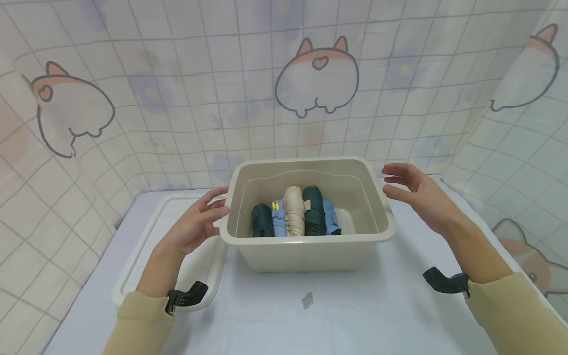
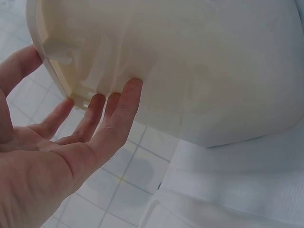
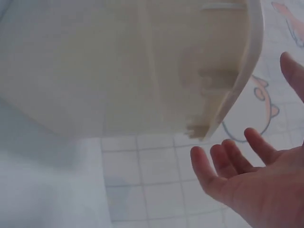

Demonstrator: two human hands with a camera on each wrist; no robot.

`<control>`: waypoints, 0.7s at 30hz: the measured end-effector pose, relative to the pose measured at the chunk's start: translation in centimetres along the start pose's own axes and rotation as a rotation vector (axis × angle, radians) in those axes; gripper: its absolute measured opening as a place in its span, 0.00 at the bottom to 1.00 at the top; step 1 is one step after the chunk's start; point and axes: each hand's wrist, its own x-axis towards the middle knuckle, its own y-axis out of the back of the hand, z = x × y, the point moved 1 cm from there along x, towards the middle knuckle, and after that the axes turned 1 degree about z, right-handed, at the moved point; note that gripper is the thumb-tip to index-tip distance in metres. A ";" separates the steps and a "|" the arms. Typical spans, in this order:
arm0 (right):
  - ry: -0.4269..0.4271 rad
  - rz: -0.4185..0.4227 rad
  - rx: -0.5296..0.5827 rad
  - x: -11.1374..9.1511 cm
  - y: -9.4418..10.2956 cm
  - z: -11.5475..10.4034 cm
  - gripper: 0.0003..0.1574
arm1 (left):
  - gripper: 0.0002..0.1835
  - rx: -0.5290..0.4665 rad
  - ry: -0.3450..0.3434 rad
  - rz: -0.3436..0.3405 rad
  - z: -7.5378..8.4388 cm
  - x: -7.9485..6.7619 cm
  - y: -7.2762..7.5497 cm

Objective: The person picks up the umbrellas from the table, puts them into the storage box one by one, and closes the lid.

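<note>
A cream plastic storage bin stands on the table. Inside, side by side, lie several rolled cloth bundles: dark green, beige, light blue and others. My left hand is at the bin's left end, fingertips at the outer wall just under the rim; in the left wrist view its fingers are loosely extended against the wall. Off the right end, my right hand is held with fingers spread and relaxed. The right wrist view shows a gap between its fingertips and the bin's rim.
A white lid lies flat on the table to the left, partly behind my left forearm. The table has a pale cloth with a small grey patch in front of the bin. A checked curtain with cartoon animals hangs behind and at both sides.
</note>
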 end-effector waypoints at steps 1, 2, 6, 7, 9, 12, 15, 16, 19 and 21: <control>0.003 -0.010 0.007 -0.2 0.0 0.4 0.42 | 0.30 -0.001 0.001 0.001 0.0 0.0 0.0; 0.007 -0.023 0.019 -0.5 0.0 0.7 0.43 | 0.30 0.001 0.000 0.001 0.0 0.0 0.0; 0.061 -0.089 0.045 -1.3 -0.2 2.2 0.45 | 0.30 0.009 -0.004 0.004 -0.1 0.0 0.0; 0.076 -0.106 0.056 -1.5 -0.3 2.5 0.46 | 0.30 0.009 -0.007 0.001 -0.1 0.0 0.0; 0.092 -0.138 0.075 -2.0 -0.4 3.1 0.48 | 0.30 0.008 -0.011 0.000 -0.1 0.0 0.0; 0.086 -0.187 0.106 -2.5 -0.8 3.8 0.54 | 0.30 0.006 -0.019 -0.006 -0.1 0.0 0.0; 0.082 -0.244 0.137 -2.8 -1.1 4.4 0.61 | 0.30 0.006 -0.022 -0.005 -0.1 0.0 0.0; 0.082 -0.261 0.160 -2.9 -1.2 4.6 0.63 | 0.30 0.005 -0.022 -0.006 -0.1 0.0 0.0; 0.106 -0.317 0.230 -3.1 -1.3 5.2 0.66 | 0.30 0.006 -0.024 -0.007 -0.1 0.0 0.0; 0.129 -0.353 0.270 -3.3 -1.5 5.5 0.68 | 0.30 0.007 -0.024 -0.007 -0.1 0.0 0.0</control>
